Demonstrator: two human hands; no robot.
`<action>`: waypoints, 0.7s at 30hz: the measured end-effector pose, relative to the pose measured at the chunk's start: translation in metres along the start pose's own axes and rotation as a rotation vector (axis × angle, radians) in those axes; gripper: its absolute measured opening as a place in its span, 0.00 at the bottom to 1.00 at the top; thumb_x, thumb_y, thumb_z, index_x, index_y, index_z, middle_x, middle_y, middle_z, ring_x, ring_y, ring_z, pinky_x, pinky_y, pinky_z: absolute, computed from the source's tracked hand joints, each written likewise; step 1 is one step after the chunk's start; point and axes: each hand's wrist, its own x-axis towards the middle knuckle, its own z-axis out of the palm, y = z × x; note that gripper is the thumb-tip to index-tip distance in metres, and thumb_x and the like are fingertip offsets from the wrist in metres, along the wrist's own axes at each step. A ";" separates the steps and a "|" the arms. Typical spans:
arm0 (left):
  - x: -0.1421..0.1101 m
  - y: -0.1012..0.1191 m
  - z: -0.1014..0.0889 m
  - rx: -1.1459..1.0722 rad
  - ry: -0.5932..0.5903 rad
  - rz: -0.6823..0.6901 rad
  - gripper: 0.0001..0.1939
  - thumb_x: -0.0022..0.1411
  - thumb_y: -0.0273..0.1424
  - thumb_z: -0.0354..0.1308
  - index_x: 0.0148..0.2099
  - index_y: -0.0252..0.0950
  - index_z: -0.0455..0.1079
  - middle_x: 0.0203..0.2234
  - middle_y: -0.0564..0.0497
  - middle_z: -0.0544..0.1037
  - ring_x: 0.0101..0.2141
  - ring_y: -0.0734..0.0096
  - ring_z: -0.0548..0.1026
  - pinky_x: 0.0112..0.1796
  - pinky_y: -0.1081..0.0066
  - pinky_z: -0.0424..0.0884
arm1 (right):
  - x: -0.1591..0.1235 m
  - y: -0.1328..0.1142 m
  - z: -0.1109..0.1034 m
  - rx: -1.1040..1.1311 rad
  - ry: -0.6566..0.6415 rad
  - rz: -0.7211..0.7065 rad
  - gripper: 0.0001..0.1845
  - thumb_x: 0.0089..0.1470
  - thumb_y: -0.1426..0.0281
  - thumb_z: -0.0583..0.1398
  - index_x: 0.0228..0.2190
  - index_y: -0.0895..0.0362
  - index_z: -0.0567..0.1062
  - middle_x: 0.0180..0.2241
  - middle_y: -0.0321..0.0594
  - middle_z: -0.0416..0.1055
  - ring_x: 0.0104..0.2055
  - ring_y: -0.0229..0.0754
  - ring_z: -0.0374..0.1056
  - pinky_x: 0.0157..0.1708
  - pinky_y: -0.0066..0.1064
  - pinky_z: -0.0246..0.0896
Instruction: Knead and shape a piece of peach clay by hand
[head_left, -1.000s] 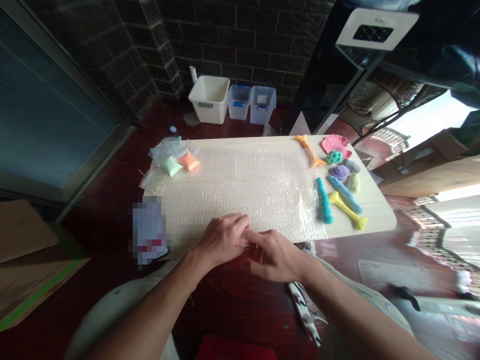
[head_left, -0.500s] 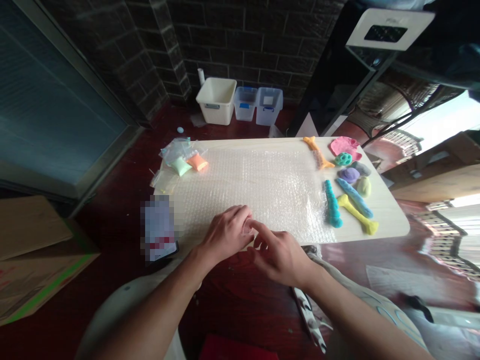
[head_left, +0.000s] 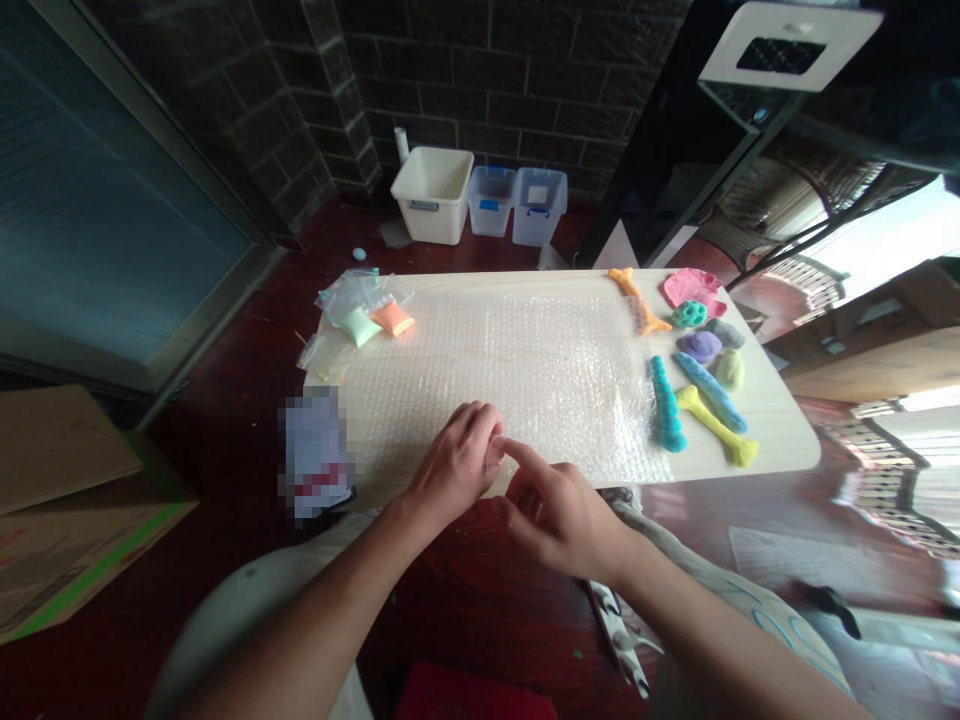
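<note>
My left hand (head_left: 463, 455) is curled above the front edge of the table, its fingers closed and turned inward. Whatever may lie inside it is hidden. My right hand (head_left: 562, 510) reaches in from the right with its index finger stretched out, the tip touching or nearly touching the left fingers. The right thumb stands apart and nothing shows between the right fingers. Under the hands lies a sheet of bubble wrap (head_left: 517, 350). At its right are a teal ridged clay piece (head_left: 666, 405), a yellow bone-shaped clay piece (head_left: 716, 428) and a blue clay strip (head_left: 711, 390).
Bags of green clay (head_left: 358, 326) and orange clay (head_left: 394, 318) lie at the table's left. An orange clay bone (head_left: 637, 300), pink clay (head_left: 690, 288) and a purple lump (head_left: 701, 347) sit at the far right. A white bin (head_left: 435, 200) and clear boxes (head_left: 540, 210) stand behind.
The right thumb has moved apart from the left hand, while the index finger stays at the left fingers. The view has shifted slightly.
</note>
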 end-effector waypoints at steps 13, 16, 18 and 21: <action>0.001 -0.002 -0.009 -0.124 -0.084 -0.048 0.10 0.59 0.22 0.60 0.35 0.40 0.62 0.35 0.53 0.69 0.31 0.72 0.70 0.34 0.70 0.70 | 0.001 0.017 -0.007 -0.307 0.061 -0.039 0.28 0.65 0.66 0.58 0.65 0.55 0.68 0.39 0.44 0.81 0.30 0.41 0.76 0.33 0.32 0.67; -0.002 -0.003 -0.014 -0.028 -0.099 -0.056 0.11 0.60 0.26 0.61 0.32 0.40 0.60 0.26 0.56 0.70 0.25 0.72 0.70 0.28 0.71 0.64 | 0.000 0.013 -0.008 -0.211 0.038 -0.076 0.27 0.65 0.68 0.59 0.63 0.55 0.69 0.37 0.41 0.81 0.28 0.38 0.75 0.31 0.30 0.66; -0.003 -0.002 -0.017 0.078 -0.099 -0.059 0.13 0.60 0.30 0.64 0.32 0.41 0.60 0.21 0.58 0.70 0.22 0.71 0.69 0.25 0.70 0.59 | -0.001 0.010 -0.007 -0.107 0.032 -0.079 0.26 0.65 0.68 0.59 0.63 0.56 0.68 0.34 0.38 0.80 0.26 0.36 0.73 0.29 0.28 0.65; -0.004 0.001 -0.018 0.154 -0.058 -0.014 0.16 0.60 0.39 0.66 0.33 0.41 0.61 0.19 0.57 0.73 0.20 0.69 0.72 0.24 0.70 0.57 | -0.001 0.006 -0.004 -0.014 0.061 -0.061 0.25 0.66 0.67 0.58 0.62 0.57 0.68 0.30 0.35 0.79 0.24 0.35 0.72 0.27 0.27 0.63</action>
